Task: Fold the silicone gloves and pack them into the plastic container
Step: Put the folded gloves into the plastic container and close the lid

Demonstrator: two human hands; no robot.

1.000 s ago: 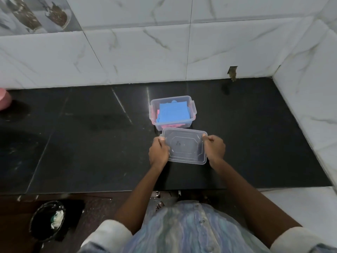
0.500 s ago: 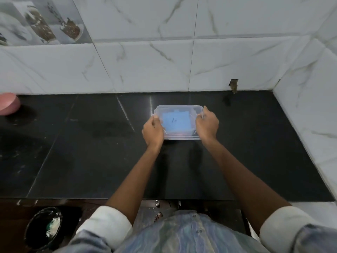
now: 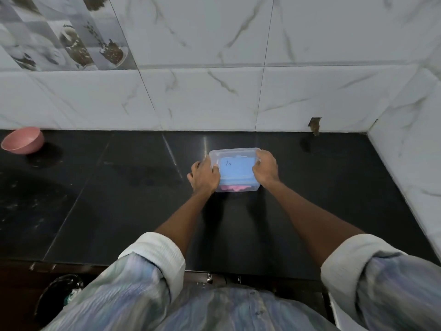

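A clear plastic container (image 3: 235, 189) stands on the black counter, with its clear lid (image 3: 232, 152) lying on top. Through the lid a folded blue glove (image 3: 235, 169) shows, and a pink glove (image 3: 235, 187) shows through the front wall below it. My left hand (image 3: 204, 176) grips the container's left end, fingers curled over the lid's edge. My right hand (image 3: 266, 169) grips the right end the same way.
A pink bowl (image 3: 22, 140) sits at the far left of the counter (image 3: 119, 199) by the tiled wall. A second tiled wall closes the right side. Below the counter's front edge at the left stands a dark bin (image 3: 57, 299).
The lid was carried from in front of the container onto its top. Both hands moved forward with it and now hold the container's ends.
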